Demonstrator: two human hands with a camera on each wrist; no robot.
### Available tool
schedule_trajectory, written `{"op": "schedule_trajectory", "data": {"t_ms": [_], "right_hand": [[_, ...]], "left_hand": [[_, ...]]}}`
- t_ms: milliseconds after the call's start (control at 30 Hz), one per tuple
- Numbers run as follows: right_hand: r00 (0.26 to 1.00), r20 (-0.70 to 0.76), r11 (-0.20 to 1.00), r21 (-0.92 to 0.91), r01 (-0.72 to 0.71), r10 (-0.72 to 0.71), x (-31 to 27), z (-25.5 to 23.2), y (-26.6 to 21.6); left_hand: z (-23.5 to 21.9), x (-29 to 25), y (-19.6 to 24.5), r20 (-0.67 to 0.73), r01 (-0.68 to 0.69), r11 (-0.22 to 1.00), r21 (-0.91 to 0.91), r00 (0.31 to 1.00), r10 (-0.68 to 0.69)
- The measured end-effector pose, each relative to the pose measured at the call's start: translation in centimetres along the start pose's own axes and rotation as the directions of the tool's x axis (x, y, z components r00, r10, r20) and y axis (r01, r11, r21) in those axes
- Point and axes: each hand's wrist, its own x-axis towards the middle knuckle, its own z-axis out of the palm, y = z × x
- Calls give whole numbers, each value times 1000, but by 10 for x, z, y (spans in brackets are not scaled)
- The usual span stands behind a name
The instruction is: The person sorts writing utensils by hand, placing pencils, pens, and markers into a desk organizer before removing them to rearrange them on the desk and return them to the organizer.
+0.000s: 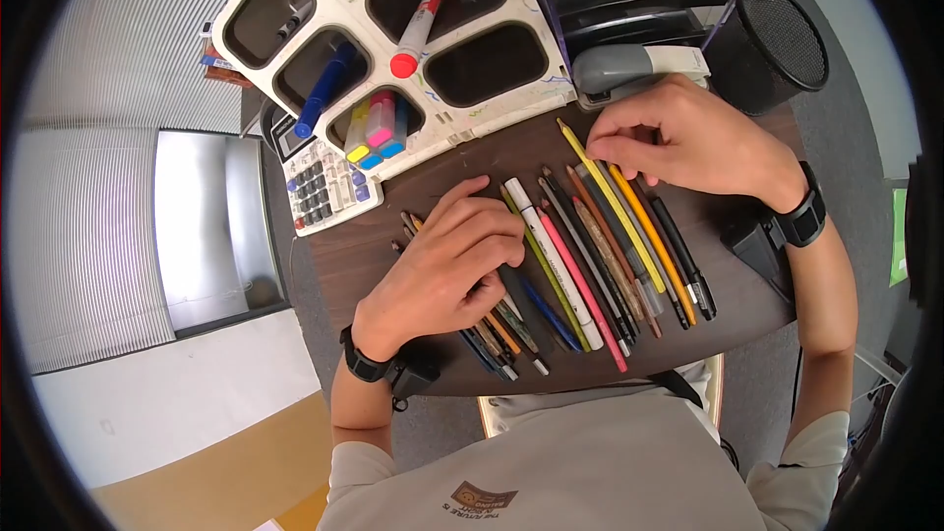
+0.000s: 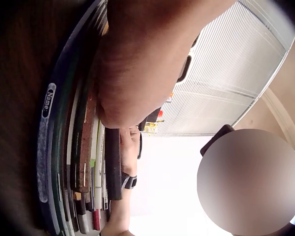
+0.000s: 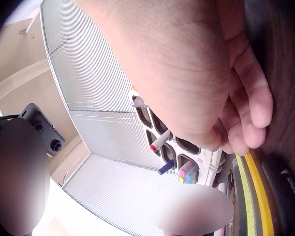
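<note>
My left hand [image 1: 447, 256] is over the left part of a row of pencils and pens. Its curled fingers and thumb grip a thick dark stick [image 2: 114, 164], its upper end hidden by the hand. My right hand [image 1: 678, 138] pinches a light yellow pencil [image 1: 619, 211] close to its pointed upper end. That pencil sits higher up than its neighbours. Beside it lie an orange-yellow pencil [image 1: 654, 236] and black pens [image 1: 685, 256]. Mid-row are a white marker [image 1: 553, 261], a pink pencil [image 1: 580, 280] and a green pencil [image 1: 544, 251]. Several pencils lie partly under the left hand.
Behind the row stands a white organizer [image 1: 403, 88] holding a red-capped marker [image 1: 418, 29], a blue marker [image 1: 326, 90] and highlighters [image 1: 374, 128]. A calculator [image 1: 324, 182] is left of it. A grey stapler [image 1: 629, 69] and black mesh cup [image 1: 767, 49] stand at the back right.
</note>
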Motion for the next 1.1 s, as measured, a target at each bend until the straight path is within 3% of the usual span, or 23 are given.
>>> {"op": "schedule_trajectory", "data": {"t_ms": [233,333,433,533,633,833,1033,1100], "right_hand": [[1000,-1,1000,5,-12,12,0,0,-1],[997,-44,997,-20,69,-70,0,3,3],[997,-55,998,-17,60,-61,-1,1,-3],[970,-89,973,-77,220,-226,-3,6,-4],[997,-5,985,154,77,-77,-5,5,-19],[998,24,890,454,38,-55,-8,10,-22],[999,0,914,405,36,-39,-10,17,-29],[1000,-25,897,441,11,0,-11,18,-27]], "left_hand": [[8,-3,-8,-197,-83,996,34,976,88],[9,-4,-13,-286,-83,996,45,954,93],[5,-6,-11,-345,-60,997,49,936,73],[7,-7,-11,-405,-15,999,53,914,35],[3,-6,-8,-378,35,995,90,926,2],[2,-7,-4,-390,89,993,79,920,-51],[3,-4,-9,-469,24,997,80,883,16],[2,-8,-4,-487,90,995,42,871,-58]]}}
